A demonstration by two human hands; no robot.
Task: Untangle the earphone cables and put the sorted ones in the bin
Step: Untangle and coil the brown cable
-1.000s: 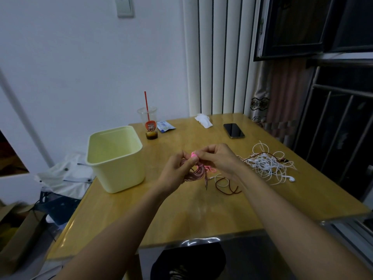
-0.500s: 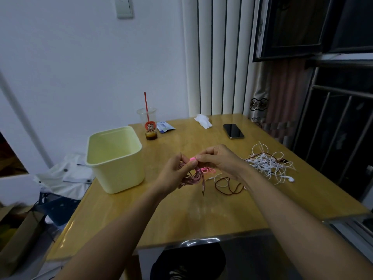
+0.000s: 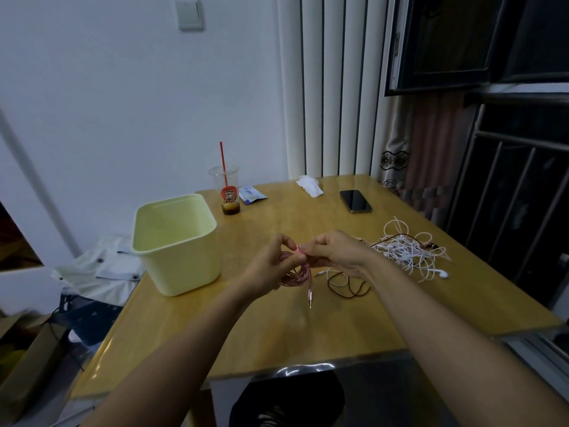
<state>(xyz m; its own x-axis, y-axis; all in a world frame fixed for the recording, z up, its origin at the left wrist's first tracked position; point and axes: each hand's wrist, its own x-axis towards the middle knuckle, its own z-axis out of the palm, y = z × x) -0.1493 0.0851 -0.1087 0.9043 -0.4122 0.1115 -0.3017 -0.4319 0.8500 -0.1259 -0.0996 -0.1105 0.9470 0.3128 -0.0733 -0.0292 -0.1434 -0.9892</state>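
Right of the bin (image 3: 184, 272), left hand (image 3: 271, 263) and right hand (image 3: 335, 254) pinch pink cable (image 3: 296, 277); cup (image 3: 229, 195) holds straw (image 3: 222, 158).

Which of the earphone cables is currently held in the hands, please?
The pink cable, pinched between the left hand and right hand; the white tangle and dark red cable lie on the table.

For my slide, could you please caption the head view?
Left hand and right hand hold a pink earphone cable between yellow bin and white tangle.
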